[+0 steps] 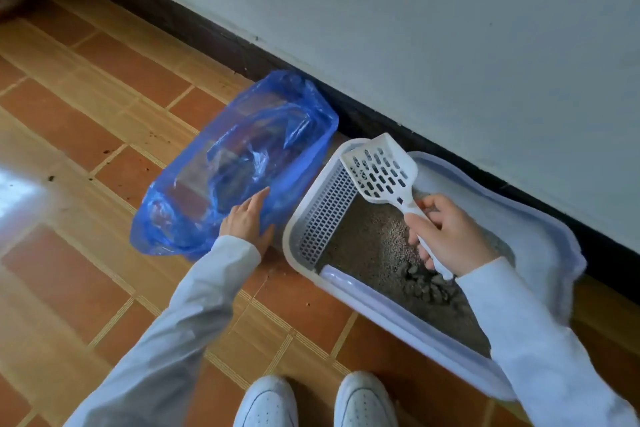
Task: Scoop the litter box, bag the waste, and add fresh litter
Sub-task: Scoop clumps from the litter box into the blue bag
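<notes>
A white and pale-lilac litter box (408,319) sits on the floor against the wall, holding grey litter (374,246) with dark clumps (427,284) near its front. My right hand (450,236) grips the handle of a white slotted scoop (379,170), whose blade is raised above the box's far left corner and looks empty. To the left of the box lies a translucent blue plastic bag (239,163), spread open on the floor. My left hand (247,218) rests flat on the bag's near right edge, fingers extended.
The floor is orange and tan tile (104,121) with scattered dark crumbs. A dark baseboard (214,35) runs along the pale wall behind the bag and box. My two white shoes (311,402) stand at the bottom edge.
</notes>
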`<state>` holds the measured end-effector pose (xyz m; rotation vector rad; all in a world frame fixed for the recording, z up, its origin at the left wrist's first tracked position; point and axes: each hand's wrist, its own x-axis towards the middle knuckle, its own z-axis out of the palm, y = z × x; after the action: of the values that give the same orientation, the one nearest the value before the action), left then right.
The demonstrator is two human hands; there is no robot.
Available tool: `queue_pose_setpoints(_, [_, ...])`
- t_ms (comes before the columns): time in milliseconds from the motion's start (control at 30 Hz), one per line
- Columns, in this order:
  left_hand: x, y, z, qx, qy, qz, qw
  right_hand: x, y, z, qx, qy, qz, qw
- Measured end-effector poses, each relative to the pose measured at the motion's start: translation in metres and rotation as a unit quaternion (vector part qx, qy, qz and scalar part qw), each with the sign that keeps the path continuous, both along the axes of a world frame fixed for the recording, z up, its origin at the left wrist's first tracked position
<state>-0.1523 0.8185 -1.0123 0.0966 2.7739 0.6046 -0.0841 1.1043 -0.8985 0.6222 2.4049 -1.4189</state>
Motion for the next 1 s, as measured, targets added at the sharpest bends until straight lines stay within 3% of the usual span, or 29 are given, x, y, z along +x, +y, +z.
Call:
queue_pose_setpoints(100, [-0.005, 0.017, 0.003, -0.040, -0.028, 0.005, 0.999, 0.021, 0.018, 0.000, 0.026, -0.009, -0.018, 0.999])
queue_pose_setpoints(333, [0.017, 0.037, 0.003, -0.006, 0.157, -0.037, 0.987, 0.050, 0.041, -0.010, 0.056, -0.044, -0.027, 0.997])
queue_pose_setpoints(467, [0.029, 0.042, 0.006, -0.010, 0.150, -0.075, 0.986, 0.057, 0.051, -0.011, 0.107, -0.093, 0.023, 0.990])
queue_pose_setpoints(633, [0.040, 0.057, 0.016, -0.010, 0.178, -0.110, 0.978, 0.074, 0.072, 0.006, 0.255, -0.175, 0.075, 0.948])
queue_pose_setpoints(833, [0.044, 0.087, 0.027, 0.071, 0.203, -0.248, 0.945, 0.094, 0.086, 0.018, 0.306, -0.286, 0.126, 0.899])
queue_pose_setpoints(1000, [0.049, 0.096, 0.029, 0.049, 0.175, -0.264, 0.947, 0.104, 0.087, 0.031, 0.336, -0.355, 0.171, 0.856])
